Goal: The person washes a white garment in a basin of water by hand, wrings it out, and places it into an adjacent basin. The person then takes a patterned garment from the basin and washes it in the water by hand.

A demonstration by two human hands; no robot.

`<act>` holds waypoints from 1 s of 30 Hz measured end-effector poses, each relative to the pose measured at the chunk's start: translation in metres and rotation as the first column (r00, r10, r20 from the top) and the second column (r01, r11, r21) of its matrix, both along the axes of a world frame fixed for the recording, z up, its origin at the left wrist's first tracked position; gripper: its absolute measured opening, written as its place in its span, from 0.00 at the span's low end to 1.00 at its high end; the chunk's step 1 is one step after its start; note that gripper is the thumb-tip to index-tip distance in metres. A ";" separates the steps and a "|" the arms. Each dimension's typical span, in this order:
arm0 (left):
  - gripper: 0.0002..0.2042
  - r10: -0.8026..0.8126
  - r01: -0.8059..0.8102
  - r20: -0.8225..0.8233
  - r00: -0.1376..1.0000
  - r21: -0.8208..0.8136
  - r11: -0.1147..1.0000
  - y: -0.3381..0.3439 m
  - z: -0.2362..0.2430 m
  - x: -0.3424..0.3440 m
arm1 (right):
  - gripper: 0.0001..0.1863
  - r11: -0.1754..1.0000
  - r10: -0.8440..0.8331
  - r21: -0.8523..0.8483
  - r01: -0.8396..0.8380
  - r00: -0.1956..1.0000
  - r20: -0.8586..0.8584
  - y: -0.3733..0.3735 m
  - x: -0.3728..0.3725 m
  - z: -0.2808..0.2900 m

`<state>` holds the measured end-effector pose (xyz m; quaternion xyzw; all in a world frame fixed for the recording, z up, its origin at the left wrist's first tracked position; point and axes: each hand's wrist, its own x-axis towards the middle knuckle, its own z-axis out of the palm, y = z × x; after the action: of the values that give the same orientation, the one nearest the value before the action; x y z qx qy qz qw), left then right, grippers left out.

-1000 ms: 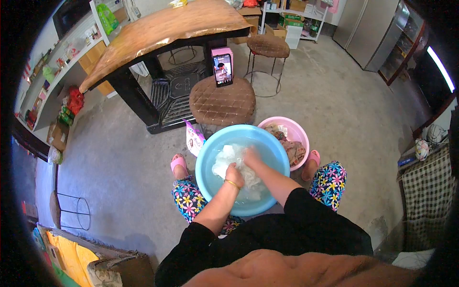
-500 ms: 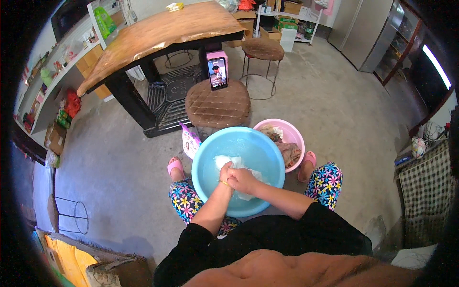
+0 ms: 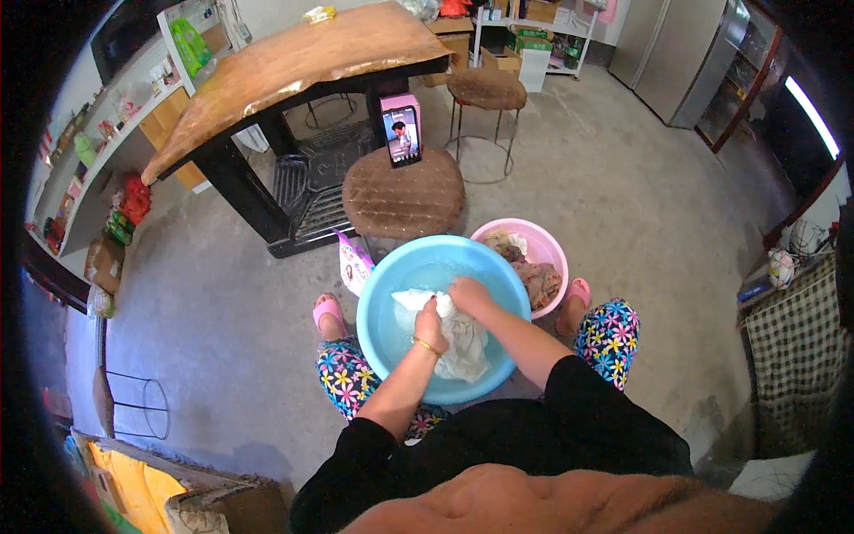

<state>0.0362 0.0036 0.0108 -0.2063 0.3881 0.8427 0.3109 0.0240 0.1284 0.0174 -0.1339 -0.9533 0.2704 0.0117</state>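
Markings near blue basin (image 3: 376, 313): no wording reads with certainty.
A purple-and-white packet (image 3: 354, 267), just left of the basin, carries print too small to make out. A phone (image 3: 403, 135), beyond the basin, shows a lit screen with tiny marks at its lower edge, unreadable. A black table base (image 3: 331, 166), beyond the basin and to its left, bears a letter-like mark, too blurred to resolve.

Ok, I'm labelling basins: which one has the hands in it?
The larger, light-blue basin: the left hand and right hand hold white cloth in it. The smaller pink basin beside it has brownish cloth but no hands.
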 end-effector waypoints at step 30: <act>0.28 -0.252 0.221 0.240 0.937 0.149 0.964 -0.012 0.020 -0.010 | 0.21 0.848 -0.142 -0.522 0.087 0.988 -0.067 -0.001 0.006 -0.032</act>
<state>0.0267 -0.0088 0.0303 -0.2465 0.3154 0.7869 0.4696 0.0304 0.1271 -0.0143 -0.1745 -0.8339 0.5220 0.0407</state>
